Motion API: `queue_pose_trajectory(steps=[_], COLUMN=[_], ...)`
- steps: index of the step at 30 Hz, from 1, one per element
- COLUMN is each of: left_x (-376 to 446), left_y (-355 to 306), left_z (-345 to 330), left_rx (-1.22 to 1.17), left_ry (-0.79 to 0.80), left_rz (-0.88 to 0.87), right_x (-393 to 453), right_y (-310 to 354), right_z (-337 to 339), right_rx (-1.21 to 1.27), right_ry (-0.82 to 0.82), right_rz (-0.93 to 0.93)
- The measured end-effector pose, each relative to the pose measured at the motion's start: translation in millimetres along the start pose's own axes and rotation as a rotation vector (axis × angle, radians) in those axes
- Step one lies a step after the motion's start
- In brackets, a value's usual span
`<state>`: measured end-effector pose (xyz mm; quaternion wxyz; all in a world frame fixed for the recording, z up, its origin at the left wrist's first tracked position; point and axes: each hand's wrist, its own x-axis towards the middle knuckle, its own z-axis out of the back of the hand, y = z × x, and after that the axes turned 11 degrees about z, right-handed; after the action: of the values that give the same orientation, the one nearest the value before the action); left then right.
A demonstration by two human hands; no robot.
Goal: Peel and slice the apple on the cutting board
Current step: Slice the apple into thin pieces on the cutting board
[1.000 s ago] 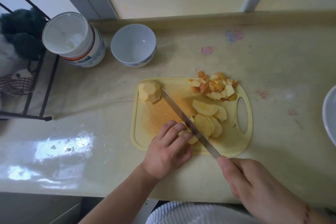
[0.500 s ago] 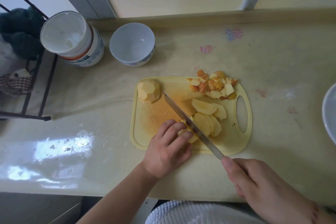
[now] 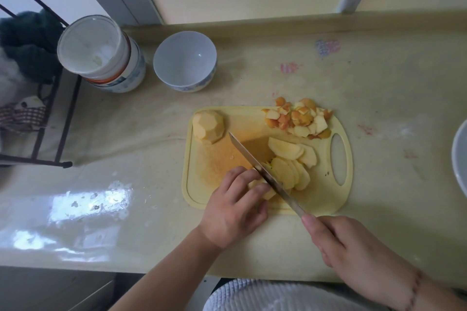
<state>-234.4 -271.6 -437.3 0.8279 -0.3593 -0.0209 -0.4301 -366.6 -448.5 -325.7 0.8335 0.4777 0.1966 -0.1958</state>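
A yellow cutting board (image 3: pixel 207 159) lies on the counter. My left hand (image 3: pixel 233 206) presses a small peeled apple piece (image 3: pixel 266 190) down at the board's near edge. My right hand (image 3: pixel 351 247) grips the handle of a long knife (image 3: pixel 262 174), whose blade rests against that piece, tip pointing far left. Cut slices (image 3: pixel 290 161) fan out right of the blade. A peeled apple chunk (image 3: pixel 208 126) sits at the board's far left corner. Peels (image 3: pixel 300 118) are heaped at the far right corner.
A white bowl (image 3: pixel 185 60) and a stack of white bowls (image 3: pixel 101 53) stand at the back left of the counter. Another bowl's rim (image 3: pixel 458 159) shows at the right edge. A black wire rack (image 3: pixel 38 134) with cloths stands to the left.
The knife blade has slid a little toward the near right along the apple piece, and my right hand has drawn back with it. My left hand stays on the piece.
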Motion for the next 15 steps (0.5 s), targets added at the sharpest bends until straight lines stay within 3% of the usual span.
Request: queue_pose_trajectory(steps=[9, 15], left_x=[0.9, -0.5], left_y=[0.3, 0.7], left_z=[-0.5, -1.9], left_rx=[0.011, 0.022], left_ry=[-0.032, -0.021], left_rz=[-0.038, -0.005], right_x=[28.4, 23.6], right_y=[6.0, -2.0], right_z=[-18.0, -7.8], right_rx=[-0.074, -0.022], right_ry=[-0.071, -0.110], right_rz=[0.140, 0.048])
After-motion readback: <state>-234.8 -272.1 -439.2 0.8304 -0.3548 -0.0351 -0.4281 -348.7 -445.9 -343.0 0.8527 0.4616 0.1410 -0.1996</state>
